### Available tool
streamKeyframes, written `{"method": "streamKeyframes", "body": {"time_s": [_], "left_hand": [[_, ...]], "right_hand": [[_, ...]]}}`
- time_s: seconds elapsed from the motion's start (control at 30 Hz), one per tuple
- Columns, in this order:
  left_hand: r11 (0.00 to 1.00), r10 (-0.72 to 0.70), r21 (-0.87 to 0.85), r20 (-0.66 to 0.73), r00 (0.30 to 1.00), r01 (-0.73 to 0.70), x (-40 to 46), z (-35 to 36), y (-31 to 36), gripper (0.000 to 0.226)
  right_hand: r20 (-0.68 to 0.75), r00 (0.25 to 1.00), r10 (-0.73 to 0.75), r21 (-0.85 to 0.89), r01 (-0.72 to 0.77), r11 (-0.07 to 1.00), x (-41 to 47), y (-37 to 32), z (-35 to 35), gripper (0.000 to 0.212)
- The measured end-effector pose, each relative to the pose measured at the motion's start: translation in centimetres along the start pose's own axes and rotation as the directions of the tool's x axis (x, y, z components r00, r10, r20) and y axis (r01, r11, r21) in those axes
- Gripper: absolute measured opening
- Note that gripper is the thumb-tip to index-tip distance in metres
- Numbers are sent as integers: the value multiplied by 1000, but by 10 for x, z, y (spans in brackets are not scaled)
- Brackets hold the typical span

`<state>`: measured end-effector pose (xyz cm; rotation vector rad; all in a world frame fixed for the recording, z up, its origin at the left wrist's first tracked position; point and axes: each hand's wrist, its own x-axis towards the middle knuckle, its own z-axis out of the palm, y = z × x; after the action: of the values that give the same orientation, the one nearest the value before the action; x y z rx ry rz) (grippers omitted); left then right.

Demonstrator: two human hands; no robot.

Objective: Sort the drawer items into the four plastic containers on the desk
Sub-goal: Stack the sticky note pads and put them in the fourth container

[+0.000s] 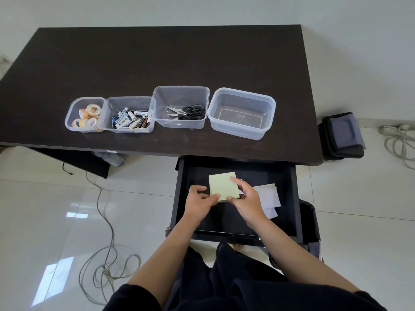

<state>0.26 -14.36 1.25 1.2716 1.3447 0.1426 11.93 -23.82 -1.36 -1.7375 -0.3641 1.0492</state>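
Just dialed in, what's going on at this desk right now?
A person is sorting drawer items. Both hands, left hand and right hand, hold a green sticky-note pad over the open drawer. On the desk, containers already hold tape rolls, batteries and scissors; the rightmost container is empty. Some patterned paper remains in the drawer.

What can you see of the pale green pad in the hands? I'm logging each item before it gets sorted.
The pale green pad is a square stack of paper, like sticky notes, plain on top with layered edges showing at its near side. It is held flat over the open drawer. The left hand pinches its near left edge, and the right hand grips its right side.
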Motion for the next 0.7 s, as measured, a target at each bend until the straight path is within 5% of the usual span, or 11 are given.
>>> {"method": "streamKeyframes", "body": {"time_s": [0.23,0.4,0.57,0.7], "left_hand": [[989,64,115,236,970,-93,-1,-7,-12,54],[985,38,152,245,969,-77,-2,-8,-22,54],[986,32,154,214,976,-66,-1,-12,-27,57],[984,35,164,189,981,-67,-3,-16,-26,55]], "right_hand": [[87,985,151,104,-159,982,-5,22,-1,53],[149,982,113,-13,-112,994,-7,30,-10,45],[-195,970,146,-62,-161,985,4,32,-33,30],[-290,956,-44,-430,-89,899,24,37,-64,40]]}}
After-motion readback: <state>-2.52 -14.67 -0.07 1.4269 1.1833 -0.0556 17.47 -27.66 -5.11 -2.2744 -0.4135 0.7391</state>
